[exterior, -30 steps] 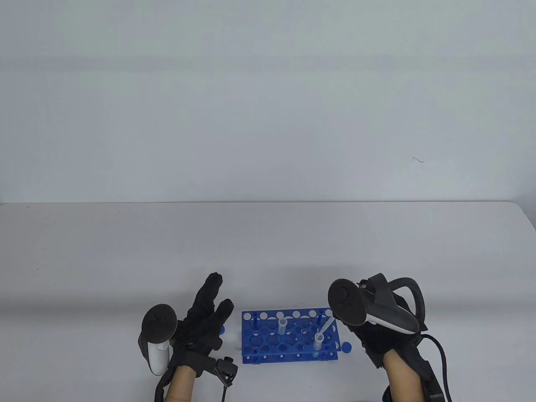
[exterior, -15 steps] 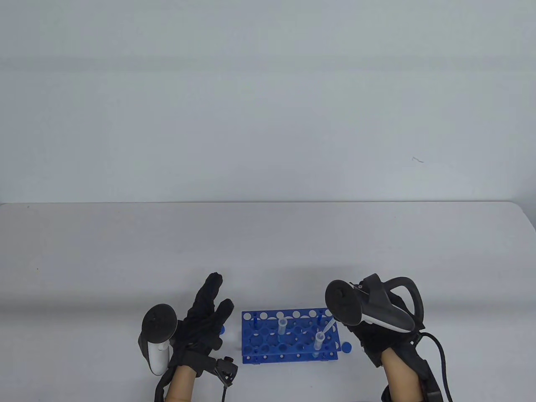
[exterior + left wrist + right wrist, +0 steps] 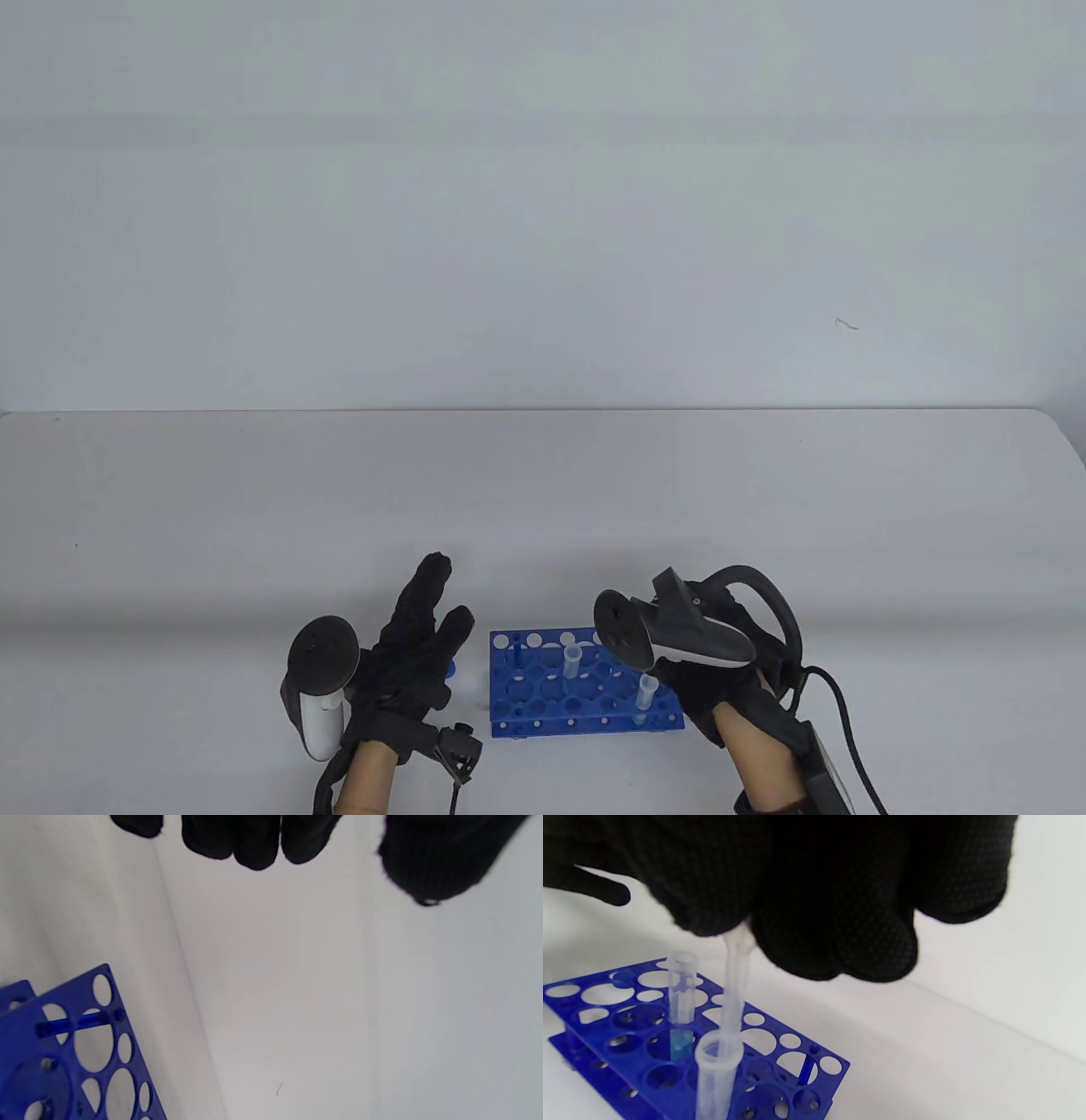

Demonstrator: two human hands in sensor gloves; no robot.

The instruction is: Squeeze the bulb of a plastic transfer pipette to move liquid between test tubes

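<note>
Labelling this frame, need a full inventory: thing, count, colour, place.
table: 1, white, under everything
tube rack: 1, blue, near table edge between the hands
test tubes: 2, clear, upright in rack; one left of centre with blue liquid at bottom, one on right
pipette: 1, translucent, tip inside right tube
cap: 1, blue, on table left of rack
left hand: black glove, fingers straight, holds nothing
right hand: black glove, grips pipette top
</note>
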